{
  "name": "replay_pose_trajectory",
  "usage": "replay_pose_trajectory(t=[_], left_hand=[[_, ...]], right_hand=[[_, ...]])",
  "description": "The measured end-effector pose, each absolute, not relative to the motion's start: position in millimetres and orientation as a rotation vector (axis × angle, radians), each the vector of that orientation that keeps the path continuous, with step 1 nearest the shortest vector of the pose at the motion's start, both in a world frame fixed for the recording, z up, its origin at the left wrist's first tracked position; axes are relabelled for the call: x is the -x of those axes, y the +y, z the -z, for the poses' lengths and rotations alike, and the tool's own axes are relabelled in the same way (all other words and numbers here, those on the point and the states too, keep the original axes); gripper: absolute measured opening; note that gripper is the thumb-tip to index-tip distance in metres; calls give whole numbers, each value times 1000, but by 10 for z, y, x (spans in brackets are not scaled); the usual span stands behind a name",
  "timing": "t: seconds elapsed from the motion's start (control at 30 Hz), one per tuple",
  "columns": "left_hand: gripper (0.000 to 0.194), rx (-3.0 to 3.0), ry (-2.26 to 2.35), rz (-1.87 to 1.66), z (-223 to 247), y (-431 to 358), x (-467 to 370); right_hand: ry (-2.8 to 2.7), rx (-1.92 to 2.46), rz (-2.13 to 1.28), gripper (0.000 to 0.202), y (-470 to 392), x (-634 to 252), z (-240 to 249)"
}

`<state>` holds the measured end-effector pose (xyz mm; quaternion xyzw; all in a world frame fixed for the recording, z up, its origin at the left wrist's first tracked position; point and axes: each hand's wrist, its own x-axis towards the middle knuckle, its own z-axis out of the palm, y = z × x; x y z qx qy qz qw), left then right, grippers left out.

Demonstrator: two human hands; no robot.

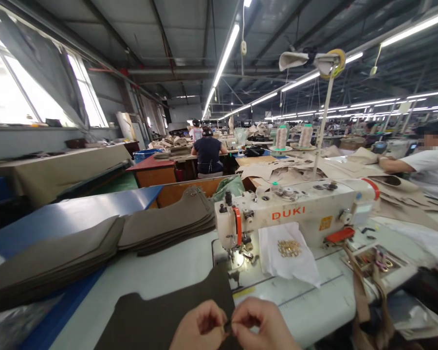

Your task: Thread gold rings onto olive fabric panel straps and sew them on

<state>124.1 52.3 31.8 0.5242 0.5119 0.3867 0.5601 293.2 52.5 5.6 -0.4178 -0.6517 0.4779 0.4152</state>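
Observation:
My left hand (pixel 200 326) and my right hand (pixel 263 324) meet at the front edge, fingertips pinched together. Between them is a small dark strip (pixel 228 323), mostly hidden by the fingers; its exact kind is unclear. Beneath the hands lies a dark olive-brown fabric panel (pixel 160 316), its far corner reaching towards the needle of the white sewing machine (pixel 288 211). On the machine bed, a white cloth (pixel 268 248) carries a heap of small gold-coloured metal pieces (pixel 289 248).
Stacked olive-brown panels (pixel 168 221) lie left of the machine. At the right, a tray (pixel 397 267) holds scissors (pixel 385 262), with brown straps (pixel 361 291) hanging beside it. Thread cones (pixel 281 137) stand behind. One co-worker (pixel 208 153) sits ahead, another (pixel 430 165) at right.

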Motion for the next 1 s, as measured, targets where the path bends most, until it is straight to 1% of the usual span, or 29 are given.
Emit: replay_pose_trajectory(t=[0.2, 0.37, 0.53, 0.6, 0.7, 0.8, 1.0], left_hand=[[13, -1164, 1110, -997, -410, 498, -1216], [16, -1219, 1154, -1004, -400, 476, -1226], [11, -1290, 1237, -1105, -400, 431, -1282], [9, -1316, 1248, -1115, -418, 419, -1294], [8, -1347, 1261, -1117, -444, 415, -1306], [9, -1358, 1275, -1116, -450, 420, -1315], [9, -1371, 1302, -1112, -338, 426, -1302]], right_hand=[[-1373, 960, -1297, 5, 498, -2888, -184], [-1357, 978, -1265, 5, 488, -2889, -214], [-1316, 1007, -1306, 3, 503, -2887, -212], [-1248, 1012, -1363, 4, 507, -2885, -224], [-1162, 983, -1465, 12, 509, -2889, -266], [-1205, 1010, -1475, 14, 510, -2906, -321], [-1455, 1123, -1324, 11, 518, -2962, -377]])
